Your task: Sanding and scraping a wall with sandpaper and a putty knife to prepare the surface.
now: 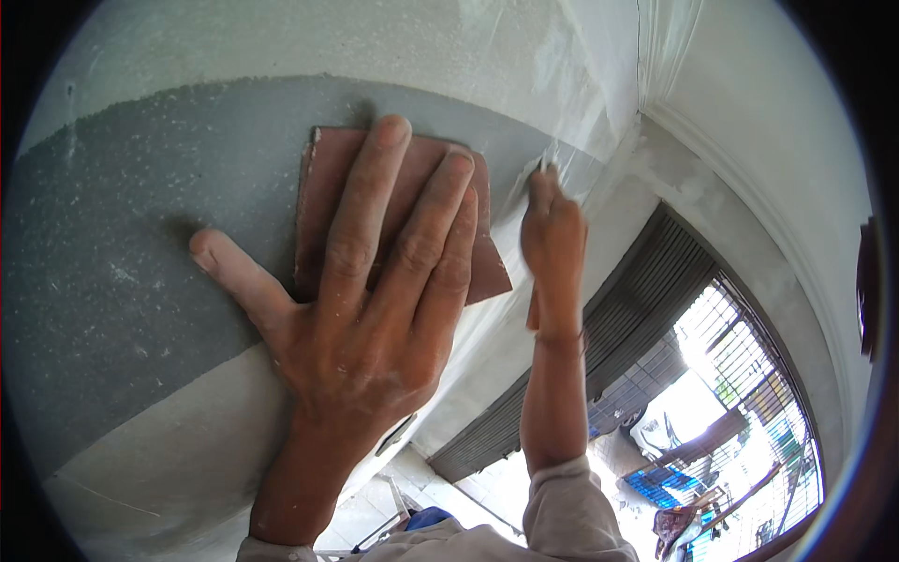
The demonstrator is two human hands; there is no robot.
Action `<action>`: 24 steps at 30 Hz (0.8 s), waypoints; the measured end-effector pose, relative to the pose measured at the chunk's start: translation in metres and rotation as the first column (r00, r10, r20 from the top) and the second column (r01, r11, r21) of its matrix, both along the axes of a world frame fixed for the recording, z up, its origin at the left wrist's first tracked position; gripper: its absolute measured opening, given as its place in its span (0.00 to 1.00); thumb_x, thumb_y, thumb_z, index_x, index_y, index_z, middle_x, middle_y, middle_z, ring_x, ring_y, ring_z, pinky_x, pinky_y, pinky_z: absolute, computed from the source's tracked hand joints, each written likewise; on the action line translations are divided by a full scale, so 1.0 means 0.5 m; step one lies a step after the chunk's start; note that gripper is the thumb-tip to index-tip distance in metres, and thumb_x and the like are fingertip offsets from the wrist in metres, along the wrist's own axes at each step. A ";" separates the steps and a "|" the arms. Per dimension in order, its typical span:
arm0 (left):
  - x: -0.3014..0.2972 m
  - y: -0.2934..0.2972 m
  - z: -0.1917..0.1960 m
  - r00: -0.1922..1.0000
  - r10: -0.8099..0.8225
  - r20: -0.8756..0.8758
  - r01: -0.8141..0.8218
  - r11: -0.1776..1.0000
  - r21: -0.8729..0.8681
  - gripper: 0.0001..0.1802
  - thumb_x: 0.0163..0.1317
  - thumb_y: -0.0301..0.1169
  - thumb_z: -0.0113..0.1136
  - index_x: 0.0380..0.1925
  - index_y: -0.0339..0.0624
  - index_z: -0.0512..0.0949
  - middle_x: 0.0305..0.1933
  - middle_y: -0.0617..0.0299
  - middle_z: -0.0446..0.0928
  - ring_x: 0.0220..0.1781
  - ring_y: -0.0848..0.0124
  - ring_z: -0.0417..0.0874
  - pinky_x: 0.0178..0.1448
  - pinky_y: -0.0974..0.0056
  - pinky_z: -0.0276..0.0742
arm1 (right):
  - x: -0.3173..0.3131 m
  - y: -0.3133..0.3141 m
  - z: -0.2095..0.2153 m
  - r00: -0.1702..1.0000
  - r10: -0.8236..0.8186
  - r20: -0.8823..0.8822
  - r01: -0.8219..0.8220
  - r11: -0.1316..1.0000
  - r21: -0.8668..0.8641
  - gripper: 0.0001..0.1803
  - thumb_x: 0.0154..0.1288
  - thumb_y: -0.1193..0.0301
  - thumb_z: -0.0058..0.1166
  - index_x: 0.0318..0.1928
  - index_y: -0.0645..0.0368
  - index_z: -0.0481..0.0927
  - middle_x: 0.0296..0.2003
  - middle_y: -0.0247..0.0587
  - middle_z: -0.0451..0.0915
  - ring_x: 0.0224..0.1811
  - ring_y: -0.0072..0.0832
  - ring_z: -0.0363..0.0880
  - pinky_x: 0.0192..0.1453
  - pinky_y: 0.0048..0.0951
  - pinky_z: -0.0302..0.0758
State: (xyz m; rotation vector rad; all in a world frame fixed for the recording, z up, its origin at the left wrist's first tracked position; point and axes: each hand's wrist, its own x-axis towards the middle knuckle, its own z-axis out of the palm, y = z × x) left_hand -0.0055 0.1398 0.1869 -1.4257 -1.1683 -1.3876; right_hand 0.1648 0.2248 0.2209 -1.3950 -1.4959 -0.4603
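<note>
My left hand (375, 318) lies flat with fingers spread over a reddish-brown sheet of sandpaper (318, 187), holding it against the wall. Its thumb sticks out to the left and rests on the grey painted band (140, 197). Farther right, my right hand (554, 239) is closed in a fist near the wall's corner. It grips what looks like a putty knife (530, 311), whose brownish handle end shows below the fist. The thin blade at the wall is blurred and mostly hidden by the fingers.
Pale, patchy plaster (234, 37) lies above and below the grey band. A moulded white ceiling edge (740, 159) runs along the upper right. Beyond my right arm are a dark rolling shutter (646, 262) and a barred opening (749, 375), with bright light and clutter outside.
</note>
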 end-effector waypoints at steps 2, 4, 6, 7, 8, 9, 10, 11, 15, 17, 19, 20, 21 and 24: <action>-0.009 -0.011 0.003 1.000 0.009 0.001 -0.009 1.000 0.003 0.17 0.58 0.33 0.55 0.48 0.61 0.78 0.57 0.83 0.74 0.69 0.62 0.63 0.65 0.31 0.09 | -0.011 0.004 0.029 0.999 0.035 -0.023 -0.035 0.999 0.002 0.26 0.69 0.59 0.39 0.57 0.68 0.69 0.31 0.71 0.74 0.36 0.57 0.75 0.43 0.45 0.72; 0.004 0.008 -0.004 1.000 -0.003 0.007 0.003 1.000 -0.001 0.17 0.58 0.33 0.55 0.48 0.61 0.78 0.57 0.83 0.74 0.69 0.62 0.63 0.66 0.31 0.09 | -0.011 -0.006 -0.031 0.998 0.052 -0.025 -0.053 0.998 -0.043 0.24 0.69 0.60 0.40 0.57 0.64 0.71 0.32 0.71 0.74 0.36 0.56 0.75 0.43 0.45 0.72; 0.003 0.003 0.001 1.000 0.009 0.027 -0.008 1.000 -0.028 0.18 0.58 0.34 0.56 0.50 0.60 0.77 0.57 0.83 0.74 0.69 0.62 0.62 0.66 0.31 0.09 | -0.001 0.016 0.015 0.996 0.064 0.066 -0.066 0.997 0.033 0.23 0.69 0.61 0.40 0.58 0.63 0.70 0.32 0.69 0.75 0.35 0.56 0.74 0.42 0.46 0.72; 0.001 0.003 0.000 1.000 0.004 0.026 -0.003 1.000 -0.028 0.18 0.58 0.34 0.56 0.50 0.60 0.77 0.57 0.83 0.74 0.69 0.62 0.62 0.66 0.31 0.09 | -0.003 0.010 0.009 0.996 0.059 0.064 -0.061 0.998 0.033 0.23 0.69 0.61 0.40 0.58 0.63 0.70 0.32 0.69 0.75 0.35 0.56 0.74 0.42 0.46 0.72; 0.000 0.004 -0.003 1.000 -0.017 0.017 0.017 1.000 -0.014 0.19 0.57 0.33 0.57 0.50 0.60 0.77 0.57 0.83 0.73 0.69 0.62 0.62 0.66 0.31 0.09 | -0.011 0.000 0.000 0.999 -0.003 0.054 0.004 1.000 -0.008 0.23 0.69 0.61 0.39 0.58 0.63 0.70 0.32 0.69 0.75 0.35 0.56 0.74 0.42 0.46 0.72; -0.001 0.006 -0.005 0.999 -0.037 0.008 0.037 0.999 -0.001 0.20 0.56 0.32 0.57 0.51 0.60 0.76 0.58 0.83 0.73 0.69 0.62 0.62 0.66 0.31 0.10 | -0.015 -0.007 -0.004 0.997 -0.066 0.046 0.069 0.996 -0.049 0.23 0.69 0.62 0.39 0.58 0.63 0.70 0.32 0.68 0.75 0.35 0.56 0.74 0.41 0.47 0.72; 0.007 0.017 -0.004 0.999 -0.040 0.012 0.040 0.999 0.008 0.20 0.56 0.32 0.57 0.51 0.60 0.76 0.58 0.83 0.73 0.69 0.62 0.62 0.66 0.31 0.10 | -0.003 0.002 0.005 0.996 -0.070 0.050 0.072 0.997 -0.040 0.23 0.69 0.62 0.39 0.58 0.63 0.70 0.32 0.68 0.75 0.35 0.56 0.74 0.41 0.47 0.72; 0.002 0.013 -0.003 1.000 -0.020 0.018 0.020 1.000 0.013 0.20 0.55 0.31 0.58 0.51 0.60 0.76 0.58 0.83 0.73 0.69 0.61 0.62 0.65 0.31 0.10 | -0.003 0.004 0.014 0.999 -0.022 0.023 0.022 1.000 -0.020 0.23 0.69 0.61 0.39 0.58 0.63 0.69 0.32 0.68 0.75 0.35 0.56 0.74 0.41 0.47 0.71; -0.005 0.006 0.009 0.997 0.065 -0.040 -0.064 0.998 0.024 0.22 0.53 0.30 0.60 0.50 0.59 0.76 0.58 0.81 0.73 0.69 0.60 0.61 0.66 0.31 0.10 | 0.004 -0.016 0.025 0.998 0.058 0.026 -0.057 0.998 -0.032 0.24 0.68 0.60 0.44 0.57 0.65 0.70 0.29 0.65 0.74 0.35 0.54 0.74 0.41 0.45 0.72; 0.007 0.009 0.008 0.995 0.088 -0.056 -0.089 0.996 -0.023 0.23 0.52 0.30 0.60 0.51 0.58 0.76 0.58 0.81 0.73 0.69 0.60 0.61 0.66 0.31 0.11 | 0.018 -0.036 -0.024 0.983 0.166 0.082 -0.165 0.986 -0.015 0.23 0.65 0.65 0.50 0.56 0.66 0.71 0.27 0.60 0.74 0.36 0.49 0.74 0.40 0.40 0.72; 0.007 0.017 0.002 0.989 0.124 -0.077 -0.129 0.990 -0.063 0.24 0.51 0.29 0.61 0.51 0.58 0.76 0.59 0.80 0.73 0.69 0.59 0.61 0.67 0.31 0.12 | 0.034 -0.066 -0.093 0.957 0.268 -0.113 -0.270 0.963 -0.004 0.23 0.63 0.68 0.51 0.57 0.65 0.71 0.27 0.54 0.74 0.34 0.44 0.73 0.39 0.37 0.71; -0.019 0.012 -0.011 0.980 0.166 -0.111 -0.171 0.984 -0.038 0.25 0.50 0.28 0.62 0.52 0.56 0.76 0.59 0.78 0.72 0.70 0.57 0.60 0.67 0.31 0.14 | 0.034 -0.074 -0.156 0.941 0.290 -0.176 -0.303 0.952 -0.049 0.23 0.63 0.69 0.49 0.58 0.64 0.70 0.27 0.53 0.74 0.34 0.42 0.73 0.39 0.36 0.71; -0.018 0.008 -0.006 0.977 0.172 -0.129 -0.174 0.985 -0.007 0.26 0.49 0.27 0.62 0.53 0.54 0.75 0.60 0.76 0.72 0.70 0.56 0.59 0.68 0.31 0.16 | 0.055 -0.093 -0.205 0.908 0.249 -0.338 -0.319 0.933 -0.169 0.23 0.65 0.69 0.47 0.59 0.64 0.69 0.27 0.50 0.72 0.31 0.39 0.72 0.39 0.35 0.71; 0.015 -0.017 0.024 0.965 0.228 -0.126 -0.238 0.968 -0.074 0.18 0.57 0.31 0.55 0.50 0.49 0.77 0.61 0.73 0.71 0.70 0.56 0.58 0.67 0.26 0.22 | 0.106 -0.123 -0.406 0.538 0.064 -0.840 -0.623 0.701 -0.346 0.23 0.68 0.64 0.45 0.61 0.60 0.69 0.27 0.33 0.71 0.23 0.19 0.67 0.28 0.25 0.69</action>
